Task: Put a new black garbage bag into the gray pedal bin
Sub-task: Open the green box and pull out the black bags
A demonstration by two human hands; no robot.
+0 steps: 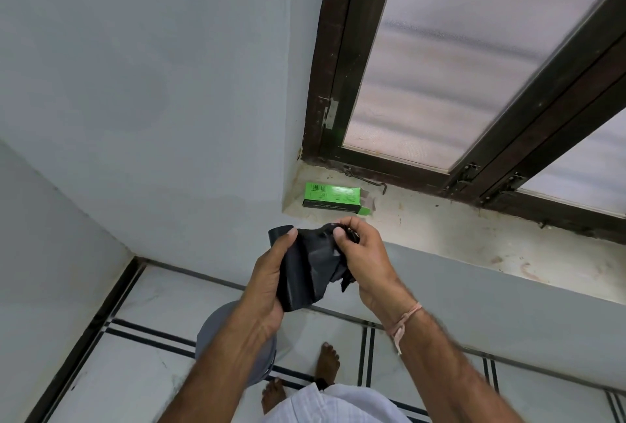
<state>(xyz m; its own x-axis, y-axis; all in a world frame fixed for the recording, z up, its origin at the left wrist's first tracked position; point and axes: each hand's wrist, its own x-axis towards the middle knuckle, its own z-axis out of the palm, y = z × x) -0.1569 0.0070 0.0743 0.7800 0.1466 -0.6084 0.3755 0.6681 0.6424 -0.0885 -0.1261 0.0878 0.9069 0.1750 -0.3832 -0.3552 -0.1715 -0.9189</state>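
Both hands hold the black garbage bag (306, 273), still crumpled, at chest height: left hand (267, 287) grip pinching its upper edge, right hand (362, 253) grip pinching the opposite corner. Gray pedal bin (216, 324) stands on the floor below, partly hidden by the left forearm. Green box (333, 197) lies on the windowsill.

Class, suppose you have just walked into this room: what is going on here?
A person stands barefoot by a window, holding a black garbage bag in both hands. The left hand grips the bag's lower part, while the right hand pinches its upper edge; the bag is crumpled and not yet spread open. The gray pedal bin stands on the floor below, partly hidden by the left forearm. A green box lies on the window sill, one end flap open.
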